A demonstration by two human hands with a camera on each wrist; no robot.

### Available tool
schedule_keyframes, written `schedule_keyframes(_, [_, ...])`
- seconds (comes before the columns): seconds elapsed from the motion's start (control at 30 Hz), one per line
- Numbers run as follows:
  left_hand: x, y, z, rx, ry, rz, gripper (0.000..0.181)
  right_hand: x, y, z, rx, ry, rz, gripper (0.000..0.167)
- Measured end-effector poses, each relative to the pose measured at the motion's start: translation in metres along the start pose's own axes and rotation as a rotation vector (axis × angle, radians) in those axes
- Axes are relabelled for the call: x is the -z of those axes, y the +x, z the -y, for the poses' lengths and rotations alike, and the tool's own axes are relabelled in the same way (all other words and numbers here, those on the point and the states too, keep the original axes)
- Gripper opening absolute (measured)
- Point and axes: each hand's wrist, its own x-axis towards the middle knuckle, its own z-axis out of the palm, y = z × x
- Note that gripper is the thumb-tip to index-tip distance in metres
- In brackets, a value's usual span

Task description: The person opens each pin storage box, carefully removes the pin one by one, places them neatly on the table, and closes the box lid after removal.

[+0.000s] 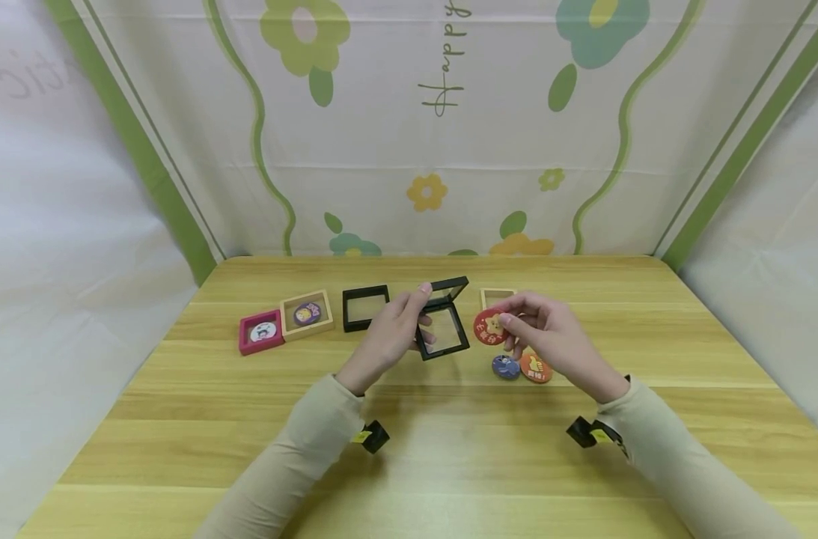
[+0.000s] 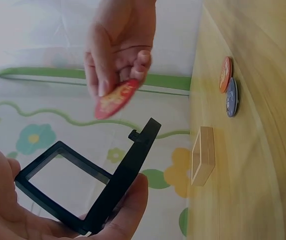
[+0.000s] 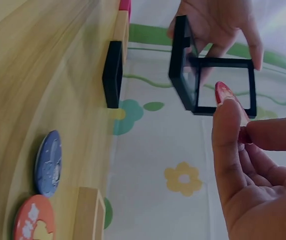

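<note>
My left hand (image 1: 390, 331) holds a black hinged display frame (image 1: 447, 352) above the table. Its two halves stand apart, and clear panes show in both the left wrist view and the right wrist view. A round red badge (image 1: 489, 327) with a yellow cartoon figure is pinched between thumb and fingers of my right hand (image 1: 558, 338). The badge is close to the frame's right side but apart from it. Below the right hand, a blue badge (image 1: 506, 367) and an orange badge (image 1: 536, 367) lie side by side on the table.
Behind the right hand lies a light wooden frame (image 2: 208, 155), partly hidden in the head view. To the left are another black frame (image 1: 364, 290), a wooden frame (image 1: 329, 314) with a purple badge, and a pink frame (image 1: 260, 346) with a white badge. A flowered curtain (image 1: 361, 165) hangs behind.
</note>
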Motion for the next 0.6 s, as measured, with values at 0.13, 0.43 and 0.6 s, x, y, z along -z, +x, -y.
schedule_keyframes(0.13, [0.001,-0.001,-0.002,0.007,0.001,0.002,0.077,-0.002,0.004,-0.010,-0.074,-0.037,-0.001,0.020])
schedule_keyframes(0.43, [0.000,-0.002,-0.003,-0.008,0.001,0.017,0.076,-0.008,0.008,-0.023,-0.126,-0.118,0.116,0.012])
schedule_keyframes(0.6, [-0.002,-0.001,-0.001,-0.011,0.003,0.025,0.075,-0.011,0.009,-0.027,-0.104,-0.177,0.119,0.007])
